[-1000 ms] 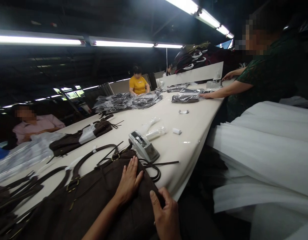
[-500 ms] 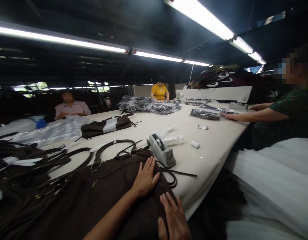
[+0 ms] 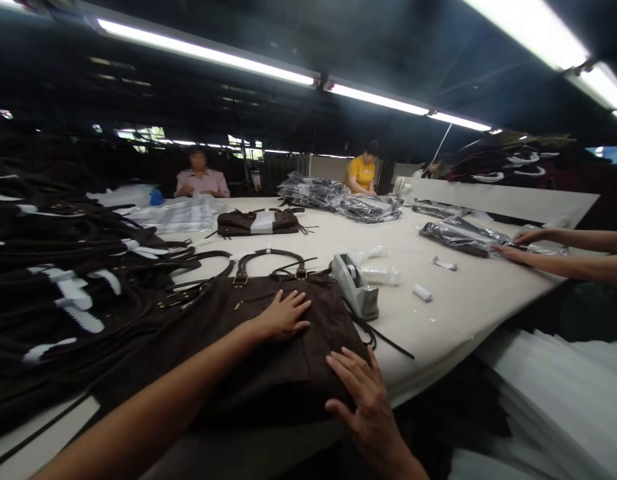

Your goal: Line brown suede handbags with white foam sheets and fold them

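A dark brown handbag lies flat on the table's near edge, its two looped handles pointing away from me. My left hand rests on its upper face with the fingers spread. At the bag's lower right side my right hand lies with fingers stretched, touching the fabric. A grey tape dispenser stands just beyond the bag's right corner. Thin dark straps trail out from under that corner.
More brown bags with white-wrapped handles are heaped at left. One folded bag with a white band lies farther back. Plastic-wrapped bags lie near a co-worker's hands. White sheets are stacked at lower right. Two people sit or stand across the table.
My view has swung left, so the scene sits farther right. On the bag, my left hand has drawn back from the dispenser side; my right hand stays at the right side.
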### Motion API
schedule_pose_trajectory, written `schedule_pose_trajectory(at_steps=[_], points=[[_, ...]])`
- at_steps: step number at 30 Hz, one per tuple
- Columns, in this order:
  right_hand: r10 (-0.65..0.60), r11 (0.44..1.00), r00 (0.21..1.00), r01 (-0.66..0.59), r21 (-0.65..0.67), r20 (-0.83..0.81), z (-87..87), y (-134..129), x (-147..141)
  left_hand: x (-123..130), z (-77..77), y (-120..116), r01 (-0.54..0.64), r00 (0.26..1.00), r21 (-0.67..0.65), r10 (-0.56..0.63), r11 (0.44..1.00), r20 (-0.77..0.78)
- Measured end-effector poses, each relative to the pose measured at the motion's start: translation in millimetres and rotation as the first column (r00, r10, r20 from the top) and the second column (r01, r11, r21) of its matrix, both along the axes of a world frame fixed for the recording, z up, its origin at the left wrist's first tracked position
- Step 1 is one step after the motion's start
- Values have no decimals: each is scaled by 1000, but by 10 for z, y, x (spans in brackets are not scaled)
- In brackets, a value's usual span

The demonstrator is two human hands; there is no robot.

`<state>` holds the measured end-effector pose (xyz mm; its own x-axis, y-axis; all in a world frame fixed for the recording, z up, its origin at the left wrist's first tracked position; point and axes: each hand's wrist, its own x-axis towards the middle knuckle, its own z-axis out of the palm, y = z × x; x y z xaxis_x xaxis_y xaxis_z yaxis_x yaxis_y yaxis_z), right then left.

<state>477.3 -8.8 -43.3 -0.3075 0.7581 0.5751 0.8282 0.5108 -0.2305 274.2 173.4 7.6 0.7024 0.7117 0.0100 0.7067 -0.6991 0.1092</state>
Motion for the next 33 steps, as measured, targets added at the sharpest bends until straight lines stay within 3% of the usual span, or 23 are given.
schedule_pose_trajectory(at_steps=[3,5,8,10,13,17,20,22,25,28,33], points=[[54,998,998,-55,31,31,-59,-115,87,-762,137,-267,-94,995,52,95,994,-22],[84,990,996,-86,113,20,-110,-117,86,-1247,124,-463,-174,983,113,179,978,-33],[170,955,985,-172,241,31,-206,-60,42,-1783,-63,-698,-266,961,171,275,949,-34],[195,942,980,-201,268,51,-238,-22,15,-1971,-214,-774,-303,952,163,304,939,23],[146,959,986,-160,234,77,-136,-2,-7,-2059,-305,-793,-322,945,135,310,937,103],[71,997,967,-74,1,245,283,2,-27,-2117,-184,-809,-283,953,49,275,958,131],[158,979,916,-96,-182,369,599,67,-31,-2211,-137,-837,-253,957,9,249,967,150],[238,960,883,-150,-237,405,714,168,-22,-2274,-171,-825,-235,961,-2,233,972,152],[253,967,847,-204,-154,467,696,386,3,-2341,-271,-745,-197,967,-6,195,980,166],[157,982,847,-188,10,507,509,579,19,-2378,-367,-635,-175,972,2,172,985,158],[79,986,866,-140,88,493,287,585,23,-2394,-419,-562,-153,981,26,149,988,126]])
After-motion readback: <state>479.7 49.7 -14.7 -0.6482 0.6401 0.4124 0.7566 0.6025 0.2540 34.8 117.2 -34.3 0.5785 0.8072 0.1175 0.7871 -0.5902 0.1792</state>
